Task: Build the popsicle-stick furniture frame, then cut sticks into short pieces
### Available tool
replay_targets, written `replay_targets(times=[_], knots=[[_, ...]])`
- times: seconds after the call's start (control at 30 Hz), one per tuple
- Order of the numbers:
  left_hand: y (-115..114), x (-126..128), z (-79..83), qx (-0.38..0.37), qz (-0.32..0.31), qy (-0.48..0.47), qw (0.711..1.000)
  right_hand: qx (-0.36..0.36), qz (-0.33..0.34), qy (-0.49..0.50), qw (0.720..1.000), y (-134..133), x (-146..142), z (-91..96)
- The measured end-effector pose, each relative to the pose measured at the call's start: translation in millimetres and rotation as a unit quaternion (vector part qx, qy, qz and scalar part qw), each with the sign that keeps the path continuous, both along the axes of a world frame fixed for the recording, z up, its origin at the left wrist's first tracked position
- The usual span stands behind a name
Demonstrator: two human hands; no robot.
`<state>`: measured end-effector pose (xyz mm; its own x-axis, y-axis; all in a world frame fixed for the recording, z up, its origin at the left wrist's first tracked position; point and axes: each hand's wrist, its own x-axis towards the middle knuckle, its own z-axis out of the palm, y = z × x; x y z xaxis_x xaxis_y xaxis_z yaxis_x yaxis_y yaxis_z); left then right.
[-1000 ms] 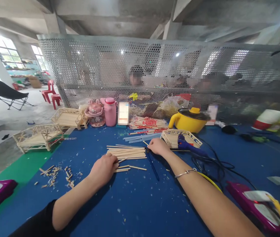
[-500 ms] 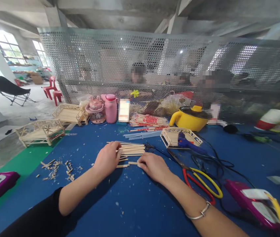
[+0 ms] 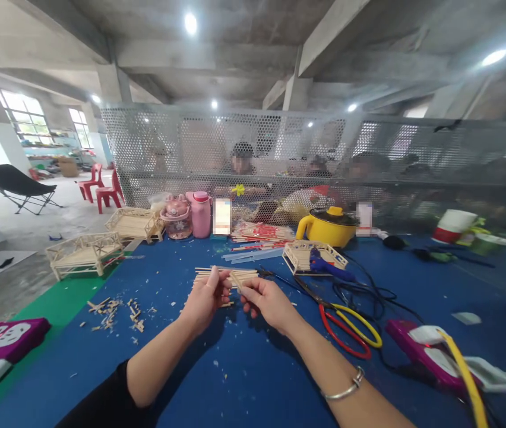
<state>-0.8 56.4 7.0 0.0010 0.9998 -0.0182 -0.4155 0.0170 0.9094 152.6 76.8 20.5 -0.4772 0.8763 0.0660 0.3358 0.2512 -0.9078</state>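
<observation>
My right hand is closed in a pinch on short thin wooden sticks, raised a little above the table. Facing it, my left hand has its thumb up and apart from its half-curled fingers; I make out nothing between them. The left fingertips are close to the upper end of the held sticks, and I cannot tell whether they touch. Behind both hands lies a row of longer wooden sticks on the blue table, partly hidden by the fingers.
Scissors and a blue glue gun on a small wooden frame are to the right, near cables and a purple power strip. Stick scraps and a stick-built model are at left. A yellow pot stands behind.
My right hand has lifted the short sticks off the table and tilted them upright. My left hand has turned and come off the stick row, towards the right hand. The view has tipped upward.
</observation>
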Motion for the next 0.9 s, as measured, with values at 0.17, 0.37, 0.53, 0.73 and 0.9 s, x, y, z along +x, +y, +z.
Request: replay_targets(times=[0.17,0.37,0.53,0.73,0.9], knots=[[-11.5,3.5,-3.5,0.069,-0.02,0.104,0.992,-0.046,0.002,0.094,0.994,-10.6,-8.6,-13.1],[-6.7,-1.5,-0.9,-0.015,0.022,-0.013,1.0,-0.03,-0.009,0.092,0.995,-11.3,1.0,-8.6],[-5.7,-5.3,0.4,-0.051,0.014,-0.033,0.998,0.083,0.04,-0.003,0.996,-10.3,10.2,-5.9],[-11.7,-0.2,2.7,0.003,0.016,0.049,0.999,0.136,0.008,-0.04,0.99,-12.6,8.1,-7.0],[-13.9,1.9,3.1,0.042,0.04,0.069,0.996,0.128,0.002,-0.045,0.991,-13.6,5.0,-10.8]])
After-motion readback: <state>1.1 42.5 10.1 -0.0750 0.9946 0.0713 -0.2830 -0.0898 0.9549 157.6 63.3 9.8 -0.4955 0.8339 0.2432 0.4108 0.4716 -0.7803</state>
